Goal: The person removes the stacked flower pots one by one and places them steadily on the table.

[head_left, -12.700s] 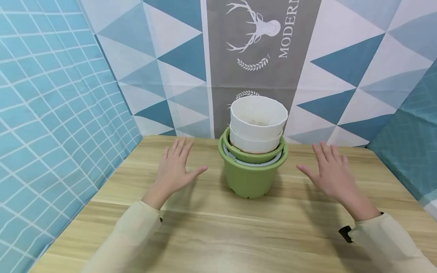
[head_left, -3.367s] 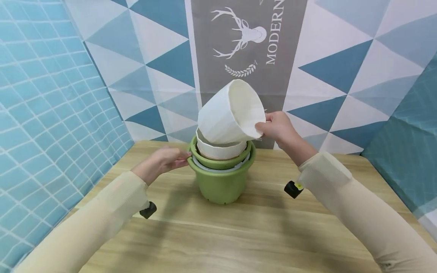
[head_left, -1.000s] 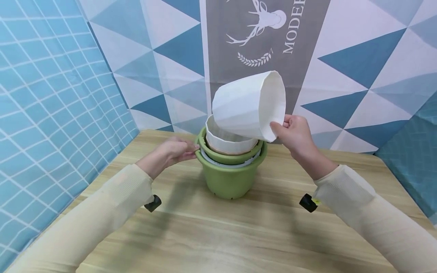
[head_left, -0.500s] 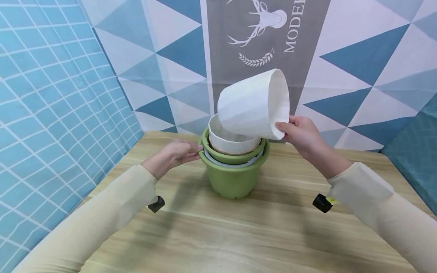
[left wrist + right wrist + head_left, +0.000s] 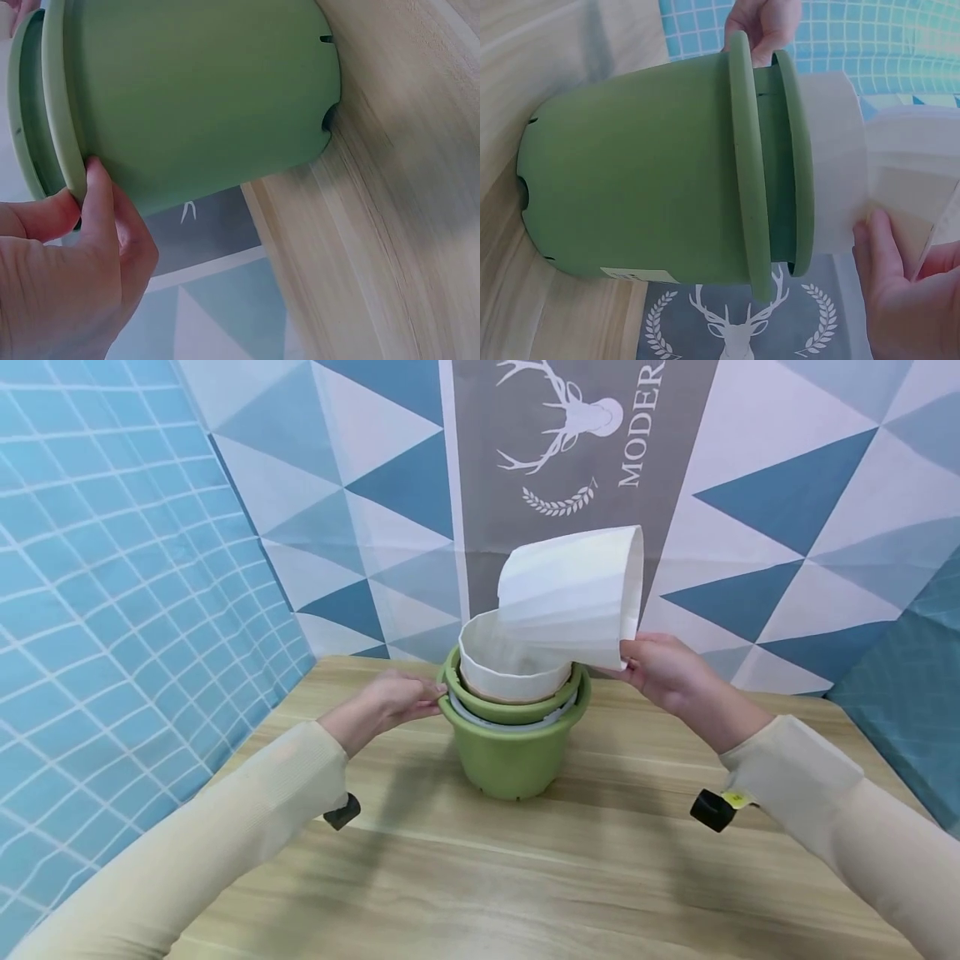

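Live here at the bench's (image 5: 480,877) far edge, my right grip (image 5: 667,675) pinches the tilted white pot (image 5: 566,597) by its rim above the nested stack (image 5: 513,713), my left grip (image 5: 390,700) pinches the outer green pot (image 5: 510,762), best braced firmly while I guide the white smoothly.
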Tool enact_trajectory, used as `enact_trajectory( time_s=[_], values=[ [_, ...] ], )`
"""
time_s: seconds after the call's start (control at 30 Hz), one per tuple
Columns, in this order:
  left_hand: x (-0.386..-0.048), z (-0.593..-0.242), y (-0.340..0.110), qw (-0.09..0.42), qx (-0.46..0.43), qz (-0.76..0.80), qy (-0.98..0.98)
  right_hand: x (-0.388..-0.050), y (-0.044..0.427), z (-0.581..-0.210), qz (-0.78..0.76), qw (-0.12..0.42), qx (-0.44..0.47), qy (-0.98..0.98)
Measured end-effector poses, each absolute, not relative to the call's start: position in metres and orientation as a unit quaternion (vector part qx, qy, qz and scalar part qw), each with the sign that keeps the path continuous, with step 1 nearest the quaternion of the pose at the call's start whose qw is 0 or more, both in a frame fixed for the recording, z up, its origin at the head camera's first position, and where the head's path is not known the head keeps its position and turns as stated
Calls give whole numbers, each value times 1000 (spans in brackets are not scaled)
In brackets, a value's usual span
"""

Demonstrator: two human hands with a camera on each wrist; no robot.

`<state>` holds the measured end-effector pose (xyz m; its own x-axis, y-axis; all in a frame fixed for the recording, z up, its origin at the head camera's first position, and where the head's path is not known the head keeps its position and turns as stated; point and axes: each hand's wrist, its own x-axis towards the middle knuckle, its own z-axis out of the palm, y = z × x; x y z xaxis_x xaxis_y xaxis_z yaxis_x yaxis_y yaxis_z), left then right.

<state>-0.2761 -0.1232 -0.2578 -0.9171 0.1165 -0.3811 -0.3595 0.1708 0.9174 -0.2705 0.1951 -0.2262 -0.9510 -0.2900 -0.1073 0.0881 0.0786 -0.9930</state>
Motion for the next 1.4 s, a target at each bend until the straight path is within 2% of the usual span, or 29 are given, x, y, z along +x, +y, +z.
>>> enact_trajectory(
  time_s=[0.4, 0.97, 1.4],
  values=[
    [-280, -261, -124, 196, -95, 608, 764, -269, 201, -231, -694, 165, -60, 699],
    [-277, -266, -127, 200, -102, 608, 762, -267, 219, -238, -692, 165, -84, 698],
    [-277, -266, -128, 201, -90, 612, 759, -264, 230, -244, -695, 171, -68, 695]
  ],
)
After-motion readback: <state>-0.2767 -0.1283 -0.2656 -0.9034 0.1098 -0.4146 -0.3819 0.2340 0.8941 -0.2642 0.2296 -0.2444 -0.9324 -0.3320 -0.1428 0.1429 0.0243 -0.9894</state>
